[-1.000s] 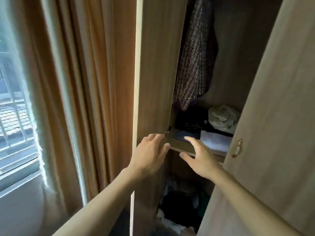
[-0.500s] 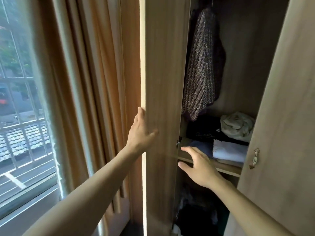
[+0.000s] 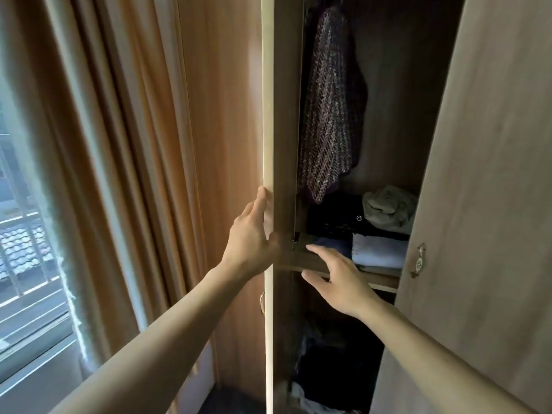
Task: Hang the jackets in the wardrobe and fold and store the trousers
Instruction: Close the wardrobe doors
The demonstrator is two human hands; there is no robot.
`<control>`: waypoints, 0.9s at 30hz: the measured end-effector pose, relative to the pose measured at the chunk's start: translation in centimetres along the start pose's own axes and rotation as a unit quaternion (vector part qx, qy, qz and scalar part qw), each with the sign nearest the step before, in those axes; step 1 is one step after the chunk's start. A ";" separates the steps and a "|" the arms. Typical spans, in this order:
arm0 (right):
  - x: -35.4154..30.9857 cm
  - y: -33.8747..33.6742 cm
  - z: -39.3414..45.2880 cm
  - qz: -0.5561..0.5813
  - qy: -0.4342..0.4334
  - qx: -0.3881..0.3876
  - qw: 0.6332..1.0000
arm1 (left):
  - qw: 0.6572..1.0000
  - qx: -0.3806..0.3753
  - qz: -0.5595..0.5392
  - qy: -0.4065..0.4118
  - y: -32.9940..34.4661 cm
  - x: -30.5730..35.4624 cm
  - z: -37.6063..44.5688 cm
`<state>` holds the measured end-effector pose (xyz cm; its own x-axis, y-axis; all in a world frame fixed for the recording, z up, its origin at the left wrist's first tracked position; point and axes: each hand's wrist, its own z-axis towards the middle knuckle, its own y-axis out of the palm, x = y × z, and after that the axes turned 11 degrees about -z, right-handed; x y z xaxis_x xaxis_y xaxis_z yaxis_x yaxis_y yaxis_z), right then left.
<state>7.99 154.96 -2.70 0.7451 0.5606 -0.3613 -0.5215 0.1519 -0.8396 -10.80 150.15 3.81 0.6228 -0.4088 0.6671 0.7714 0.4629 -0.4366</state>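
Note:
The wardrobe stands open. My left hand [image 3: 251,243] holds the edge of its left door [image 3: 268,115], fingers on the outer face and thumb on the inner face. My right hand [image 3: 337,279] hovers with straight fingers just in front of the shelf [image 3: 379,276], holding nothing. A dark knitted jacket [image 3: 328,109] hangs above the shelf. On the shelf lie folded pale blue clothes [image 3: 379,252], dark folded clothes [image 3: 334,216] and a crumpled grey bundle [image 3: 388,209]. I cannot tell which of these are trousers.
The right wardrobe door [image 3: 493,204] with a metal handle [image 3: 419,259] stands open close to my right arm. A heap of dark clothes [image 3: 328,369] fills the bottom compartment. Orange curtains [image 3: 134,144] and a window [image 3: 24,264] are on the left.
My left hand moved from the door's inner face, near the shelf, to the door's edge and higher up. The left door now shows edge-on. My right hand stayed near the shelf.

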 end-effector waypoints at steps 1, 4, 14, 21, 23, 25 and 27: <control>0.0 -0.2 -0.1 0.000 0.003 -0.004 1.000 | 1.000 -0.005 -0.001 0.010 0.3 0.1 0.0; 0.1 -0.5 -0.2 -0.020 0.024 -0.024 0.999 | 0.999 -0.017 -0.026 0.027 1.0 0.5 0.0; 2.0 -1.1 -0.1 -0.043 0.034 -0.025 0.998 | 0.997 -0.035 -0.065 0.001 4.8 0.7 0.7; 3.7 -2.0 0.7 0.000 -0.005 0.036 0.999 | 0.996 -0.069 -0.044 0.027 7.6 1.5 2.0; 4.6 -2.5 0.7 0.004 -0.009 0.051 0.999 | 0.996 -0.064 -0.045 0.031 8.8 1.7 2.3; 5.9 -3.0 0.6 0.011 -0.012 0.054 0.998 | 0.996 -0.061 -0.048 0.032 10.1 2.0 2.5; 7.2 -3.5 0.4 0.019 -0.013 0.055 0.998 | 0.996 -0.064 -0.043 0.033 11.3 2.3 2.8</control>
<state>15.02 158.81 -2.20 0.7132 0.5889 -0.3802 -0.5929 0.2174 -0.7754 -1.02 156.62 2.12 0.5571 -0.4959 0.6661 0.8304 0.3219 -0.4549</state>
